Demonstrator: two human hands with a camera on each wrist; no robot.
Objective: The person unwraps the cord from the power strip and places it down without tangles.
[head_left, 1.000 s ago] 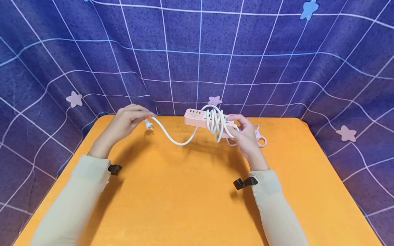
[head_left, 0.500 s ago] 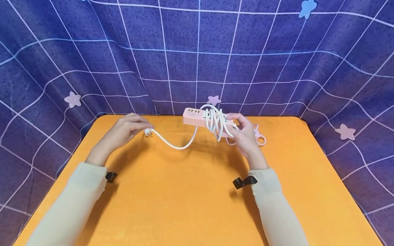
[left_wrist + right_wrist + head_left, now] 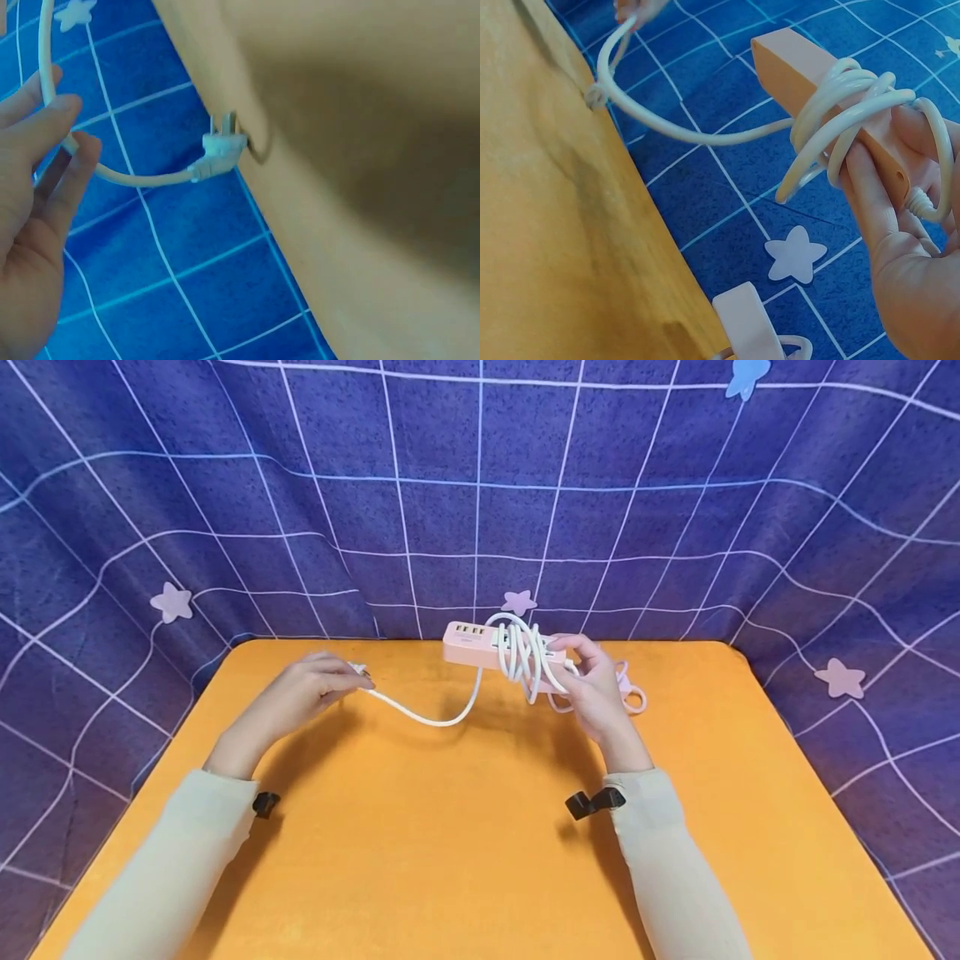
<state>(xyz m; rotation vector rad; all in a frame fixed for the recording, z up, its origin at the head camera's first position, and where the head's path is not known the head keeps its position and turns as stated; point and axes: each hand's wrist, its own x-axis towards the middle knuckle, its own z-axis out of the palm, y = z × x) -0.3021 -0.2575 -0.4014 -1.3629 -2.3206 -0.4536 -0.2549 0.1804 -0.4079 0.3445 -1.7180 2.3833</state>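
My right hand [image 3: 596,693] grips the right end of a pink power strip [image 3: 468,647], held above the table. Several turns of its white cord [image 3: 519,652] wrap around the strip's middle, and one length sags across to the left. At the left, my left hand [image 3: 307,689] pinches that cord between thumb and fingers. The white plug [image 3: 221,154] hangs from a short free end just past these fingertips, its metal prongs pointing up in the left wrist view. In the head view the plug is partly hidden behind the fingers.
Behind my right hand, a pale pink block-like thing [image 3: 748,322] with a looped end lies near the table's back edge. An orange cloth covers the table [image 3: 450,843]. Beyond it hangs a blue gridded curtain [image 3: 442,518] with star shapes.
My left hand has lowered with the cord, and the plug, which hung below the fingertips, now shows just above them. The right hand and the power strip have stayed nearly still.
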